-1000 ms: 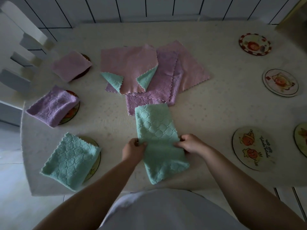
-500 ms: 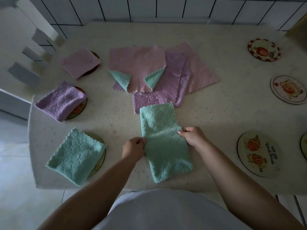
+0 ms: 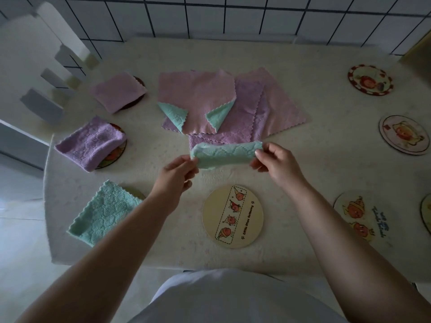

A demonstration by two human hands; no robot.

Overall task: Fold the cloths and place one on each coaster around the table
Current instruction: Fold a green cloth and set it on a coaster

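A folded green cloth (image 3: 225,155) hangs in the air above the table, stretched between my left hand (image 3: 178,174) on its left end and my right hand (image 3: 274,163) on its right end. Below it lies a bare round coaster (image 3: 232,216) with a strip of cartoon figures. On the left, three coasters carry folded cloths: a pink one (image 3: 119,92), a purple one (image 3: 92,143) and a green one (image 3: 105,213). A pile of flat pink, purple and green cloths (image 3: 210,101) lies in the middle of the table.
Bare coasters sit along the right side: one at the back (image 3: 369,79), one further forward (image 3: 404,134), one near the front (image 3: 360,217) and one cut off by the frame edge (image 3: 426,213). A white chair (image 3: 53,73) stands at the left. A tiled wall runs behind the table (image 3: 314,171).
Both hands lifted the green cloth off the table and folded it over, away from me. The coaster that lay under it came into view.
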